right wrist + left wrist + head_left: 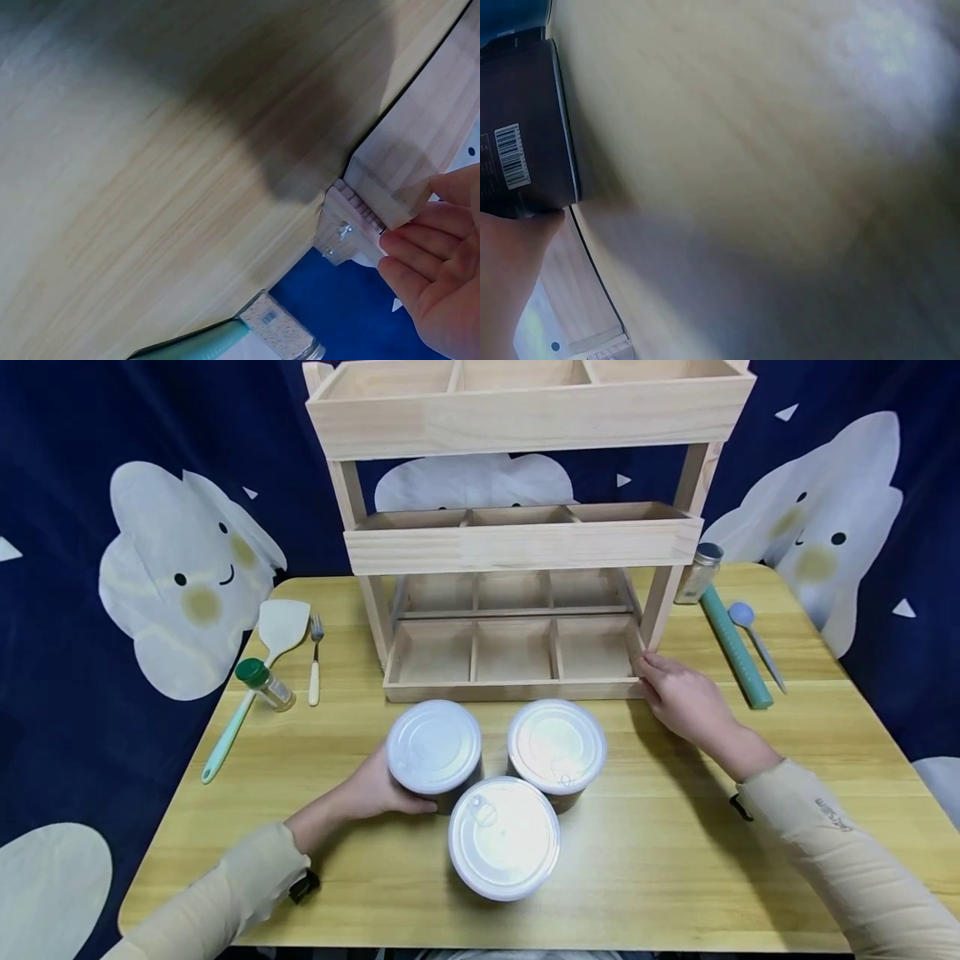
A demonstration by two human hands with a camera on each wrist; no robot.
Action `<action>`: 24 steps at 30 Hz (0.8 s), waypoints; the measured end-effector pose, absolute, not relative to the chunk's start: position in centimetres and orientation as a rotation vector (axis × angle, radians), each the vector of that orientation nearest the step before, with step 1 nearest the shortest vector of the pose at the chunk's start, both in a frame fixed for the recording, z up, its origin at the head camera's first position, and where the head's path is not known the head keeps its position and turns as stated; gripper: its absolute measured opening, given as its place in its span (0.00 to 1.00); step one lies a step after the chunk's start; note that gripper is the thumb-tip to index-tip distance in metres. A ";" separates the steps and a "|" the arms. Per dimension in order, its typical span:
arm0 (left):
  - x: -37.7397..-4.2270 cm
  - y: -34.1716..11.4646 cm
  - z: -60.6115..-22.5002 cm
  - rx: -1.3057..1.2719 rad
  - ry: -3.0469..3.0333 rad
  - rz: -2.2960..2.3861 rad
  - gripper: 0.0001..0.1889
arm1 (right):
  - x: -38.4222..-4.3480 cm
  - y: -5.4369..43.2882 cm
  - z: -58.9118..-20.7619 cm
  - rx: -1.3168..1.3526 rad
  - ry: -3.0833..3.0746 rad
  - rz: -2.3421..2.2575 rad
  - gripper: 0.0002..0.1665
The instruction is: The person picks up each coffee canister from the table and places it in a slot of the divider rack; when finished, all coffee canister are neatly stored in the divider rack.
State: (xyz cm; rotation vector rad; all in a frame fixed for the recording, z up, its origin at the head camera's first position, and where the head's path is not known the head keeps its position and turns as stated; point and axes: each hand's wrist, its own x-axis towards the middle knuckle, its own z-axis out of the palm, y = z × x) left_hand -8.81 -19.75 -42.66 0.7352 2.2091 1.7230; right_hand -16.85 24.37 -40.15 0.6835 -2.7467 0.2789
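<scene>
Three cans with whitish plastic lids stand close together on the table: a left can (435, 747), a right can (557, 746) and a near can (505, 839). My left hand (371, 792) holds the left can from its left side, thumb along the near side. The other fingers are hidden behind it. The left wrist view gives the dark side of a can (532, 127) with a barcode. At the right end of the bottom tray (517, 692) of a three-tier wooden rack (517, 547), my right hand (686, 697) pinches the corner between thumb and fingers (424, 244).
To the left lie a spatula (283, 625), a fork (315, 660) and a green-capped spice jar (266, 685). Right of the rack are a silver-lidded shaker jar (698, 574), a green tube (737, 647) and a blue spoon (756, 643). A dark blue curtain (45, 693) surrounds the table (637, 877).
</scene>
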 end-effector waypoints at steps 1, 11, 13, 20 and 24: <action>-8.7 -19.7 -42.6 0.728 2.208 1.730 0.59 | -16.8 24.3 -40.2 0.685 -2.751 0.279 0.23; -10.6 -19.1 -39.2 0.661 2.368 1.842 0.62 | -16.7 24.4 -40.3 0.680 -2.730 0.300 0.22; -11.4 -18.9 -38.4 0.624 2.388 1.862 0.60 | -16.7 24.5 -40.4 0.679 -2.726 0.299 0.22; -14.2 -18.2 -36.9 0.508 2.477 1.906 0.57 | -16.6 24.5 -40.5 0.672 -2.734 0.300 0.23; -15.3 -17.8 -36.8 0.416 2.492 1.931 0.56 | -16.7 24.4 -40.5 0.674 -2.742 0.297 0.23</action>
